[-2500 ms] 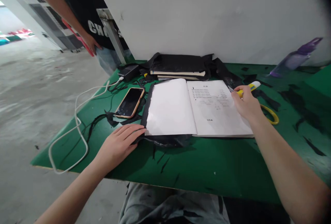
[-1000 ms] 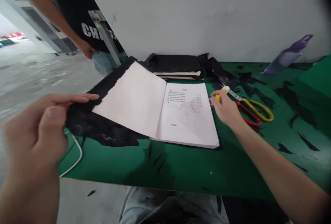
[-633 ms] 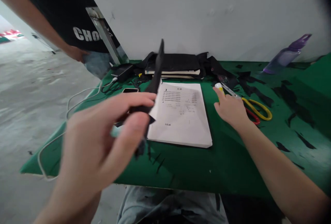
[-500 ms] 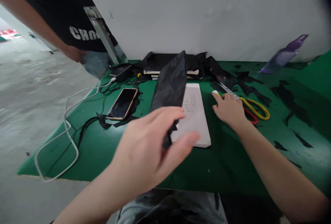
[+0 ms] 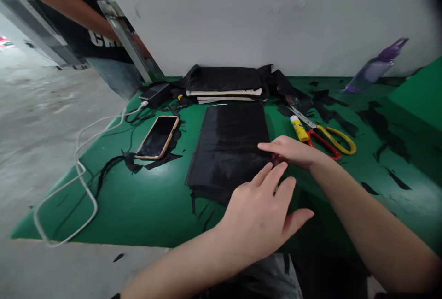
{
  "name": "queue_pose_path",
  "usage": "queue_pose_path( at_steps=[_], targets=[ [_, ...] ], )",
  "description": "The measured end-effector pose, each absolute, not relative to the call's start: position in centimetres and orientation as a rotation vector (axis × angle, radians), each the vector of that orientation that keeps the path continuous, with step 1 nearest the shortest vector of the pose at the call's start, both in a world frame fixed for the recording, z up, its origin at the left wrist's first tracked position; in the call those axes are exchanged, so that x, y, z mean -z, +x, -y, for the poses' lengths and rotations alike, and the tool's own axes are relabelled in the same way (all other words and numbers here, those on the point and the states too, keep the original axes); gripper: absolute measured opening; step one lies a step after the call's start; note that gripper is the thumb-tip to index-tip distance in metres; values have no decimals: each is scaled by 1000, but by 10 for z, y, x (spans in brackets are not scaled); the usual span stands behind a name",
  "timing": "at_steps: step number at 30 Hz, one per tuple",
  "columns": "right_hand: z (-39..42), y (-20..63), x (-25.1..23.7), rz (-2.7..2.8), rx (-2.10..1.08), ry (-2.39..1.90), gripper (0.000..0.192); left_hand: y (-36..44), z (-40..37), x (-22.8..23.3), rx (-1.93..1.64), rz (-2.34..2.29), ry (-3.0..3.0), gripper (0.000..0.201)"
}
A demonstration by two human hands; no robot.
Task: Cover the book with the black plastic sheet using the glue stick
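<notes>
The black cover (image 5: 231,137) lies flat on the table over the white booklet, whose pages are hidden now. My left hand (image 5: 258,211) is open over its lower right corner, fingers spread and fingertips near the right edge. At that right edge my right hand (image 5: 292,149) has one finger laid on top of the cover, the others curled at the side and partly hidden by the left hand. Just beyond the right hand are a yellow glue stick (image 5: 299,128) and scissors (image 5: 328,140) with red and yellow handles.
Books in black covers (image 5: 224,80) are stacked against the wall. To the left are a phone (image 5: 159,137), a black box (image 5: 155,92) and a white cable (image 5: 81,174). Black scraps (image 5: 383,126) and a purple bottle (image 5: 373,68) are on the right. A person (image 5: 100,36) stands at far left.
The raised black cover has come down over the white booklet. My left hand has moved right. My right hand has left the glue stick and scissors for the cover's right edge.
</notes>
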State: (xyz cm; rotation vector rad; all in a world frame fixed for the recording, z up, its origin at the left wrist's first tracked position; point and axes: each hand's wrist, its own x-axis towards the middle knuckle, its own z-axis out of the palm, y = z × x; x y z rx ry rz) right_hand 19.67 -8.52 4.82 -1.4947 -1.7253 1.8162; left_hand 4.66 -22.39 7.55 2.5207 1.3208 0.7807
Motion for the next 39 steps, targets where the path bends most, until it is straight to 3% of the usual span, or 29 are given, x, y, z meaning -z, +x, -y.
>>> queue_pose_path(
  at_steps=[5,9,15,22,30,39],
  targets=[
    [83,204,-52,1822,-2061,-1451,39,16,221,-78,-963,-1266,2457,30],
    [82,206,-55,1828,-2109,-1440,35,-18,215,-72,-802,-1406,2478,27],
    [83,208,-52,1617,-2109,-1351,23,-56,207,-56,-467,-1549,2516,37],
    [93,202,-45,1302,-2066,-1326,10,-89,184,-44,-511,-1763,2303,45],
    [94,206,-38,1325,-1946,-1365,14,-89,167,-10,-309,-1793,2526,61],
    [96,206,-31,1449,-1596,-1499,29,-74,173,-12,-211,-1844,2712,61]
  ],
)
